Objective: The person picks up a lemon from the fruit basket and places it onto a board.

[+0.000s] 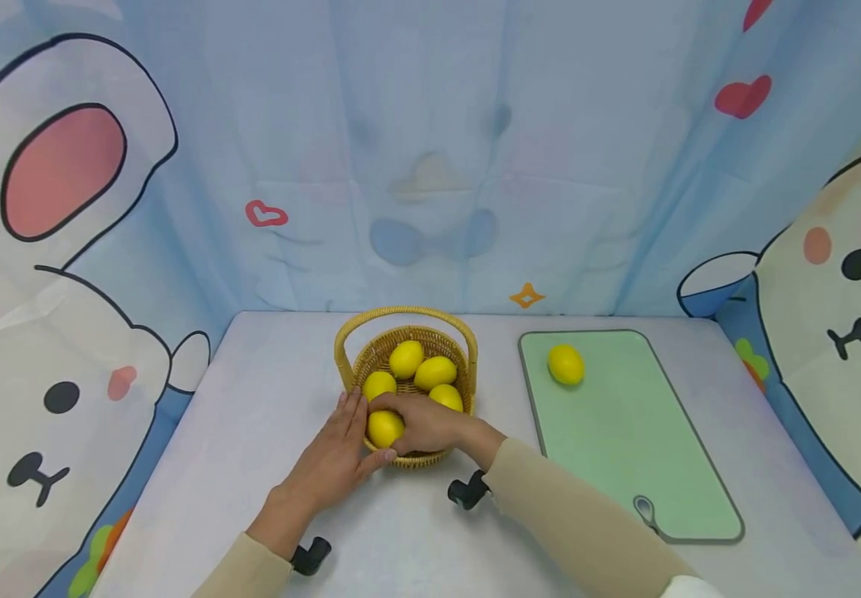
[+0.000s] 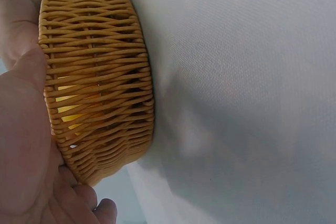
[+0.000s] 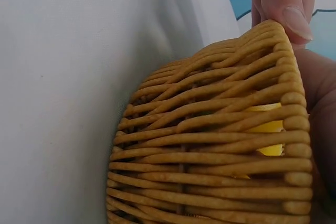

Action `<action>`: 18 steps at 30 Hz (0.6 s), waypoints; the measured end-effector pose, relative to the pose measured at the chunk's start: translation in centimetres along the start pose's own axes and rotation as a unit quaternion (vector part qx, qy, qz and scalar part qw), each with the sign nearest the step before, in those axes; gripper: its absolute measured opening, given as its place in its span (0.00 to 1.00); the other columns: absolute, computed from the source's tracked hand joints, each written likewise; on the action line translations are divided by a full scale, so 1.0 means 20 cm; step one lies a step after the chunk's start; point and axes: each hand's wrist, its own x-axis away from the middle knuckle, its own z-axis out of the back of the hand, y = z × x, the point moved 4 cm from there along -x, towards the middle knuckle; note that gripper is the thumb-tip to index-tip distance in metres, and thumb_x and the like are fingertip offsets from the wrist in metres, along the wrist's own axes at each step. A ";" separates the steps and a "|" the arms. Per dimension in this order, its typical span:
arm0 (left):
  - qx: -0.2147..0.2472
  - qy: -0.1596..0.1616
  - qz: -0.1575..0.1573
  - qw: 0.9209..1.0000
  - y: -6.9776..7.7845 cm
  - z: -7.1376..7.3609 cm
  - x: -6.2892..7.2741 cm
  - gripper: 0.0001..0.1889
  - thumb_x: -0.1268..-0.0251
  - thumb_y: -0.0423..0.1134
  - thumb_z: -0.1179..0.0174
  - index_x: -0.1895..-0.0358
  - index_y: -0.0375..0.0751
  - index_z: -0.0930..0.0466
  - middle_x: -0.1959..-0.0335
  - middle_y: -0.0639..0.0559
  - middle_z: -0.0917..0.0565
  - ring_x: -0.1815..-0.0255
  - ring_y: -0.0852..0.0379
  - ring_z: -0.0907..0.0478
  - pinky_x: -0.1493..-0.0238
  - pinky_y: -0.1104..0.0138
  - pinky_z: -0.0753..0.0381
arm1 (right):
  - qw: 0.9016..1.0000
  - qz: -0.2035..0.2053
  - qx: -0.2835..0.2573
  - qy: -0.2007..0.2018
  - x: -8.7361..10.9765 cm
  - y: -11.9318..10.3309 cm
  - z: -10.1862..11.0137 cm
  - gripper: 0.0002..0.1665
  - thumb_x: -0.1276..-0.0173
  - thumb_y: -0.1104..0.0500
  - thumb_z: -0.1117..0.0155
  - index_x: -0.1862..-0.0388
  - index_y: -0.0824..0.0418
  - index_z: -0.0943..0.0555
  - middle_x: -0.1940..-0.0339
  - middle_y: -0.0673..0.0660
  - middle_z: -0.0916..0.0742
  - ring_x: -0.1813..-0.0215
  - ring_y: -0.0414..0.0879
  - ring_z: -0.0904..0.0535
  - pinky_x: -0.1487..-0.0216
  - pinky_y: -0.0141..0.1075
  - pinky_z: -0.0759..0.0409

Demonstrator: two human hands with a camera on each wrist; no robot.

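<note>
A woven wicker basket (image 1: 421, 460) with an arched handle stands on the table and holds several yellow lemons (image 1: 435, 374). My right hand (image 1: 426, 425) reaches inside it, thumb and fingers curled round a lemon (image 1: 385, 429) at the near left side. Against the basket's left rim rests my left hand (image 1: 329, 461), its fingers fairly straight and its thumb along the near rim. Both wrist views show the woven side wall, as the left wrist view does with the basket (image 2: 100, 77); slivers of yellow show through its gaps.
To the right of the basket lies a pale green cutting board (image 1: 624, 448) with a grey edge. One lemon (image 1: 566, 365) sits near its far left corner. A patterned blue curtain (image 1: 430, 124) hangs behind the white table (image 1: 281, 374).
</note>
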 end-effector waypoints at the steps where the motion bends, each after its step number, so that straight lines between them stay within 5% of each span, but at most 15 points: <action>1: 0.000 0.000 0.000 1.000 0.00 0.00 0.00 0.53 0.22 0.71 0.53 0.15 0.29 0.56 0.12 0.37 0.59 0.11 0.41 0.62 0.14 0.49 0.47 | 1.000 -0.001 -0.004 0.002 0.00 0.00 0.00 0.42 0.34 0.51 0.20 0.24 0.51 0.27 0.26 0.54 0.20 0.29 0.51 0.24 0.25 0.49 0.27; 12: 0.003 0.001 -0.005 1.000 0.01 -0.01 0.00 0.53 0.22 0.71 0.54 0.15 0.29 0.56 0.12 0.36 0.59 0.11 0.41 0.62 0.14 0.49 0.47 | 0.996 -0.017 0.009 0.087 0.07 -0.02 0.03 0.41 0.34 0.56 0.25 0.22 0.54 0.29 0.26 0.58 0.20 0.35 0.51 0.21 0.33 0.49 0.22; 18: -0.003 0.005 -0.003 1.000 -0.01 -0.01 0.00 0.53 0.22 0.71 0.54 0.16 0.28 0.55 0.12 0.35 0.57 0.11 0.40 0.61 0.15 0.49 0.46 | 0.989 -0.011 -0.008 0.144 0.13 -0.01 0.07 0.41 0.32 0.58 0.26 0.21 0.53 0.29 0.23 0.57 0.23 0.30 0.54 0.22 0.29 0.54 0.23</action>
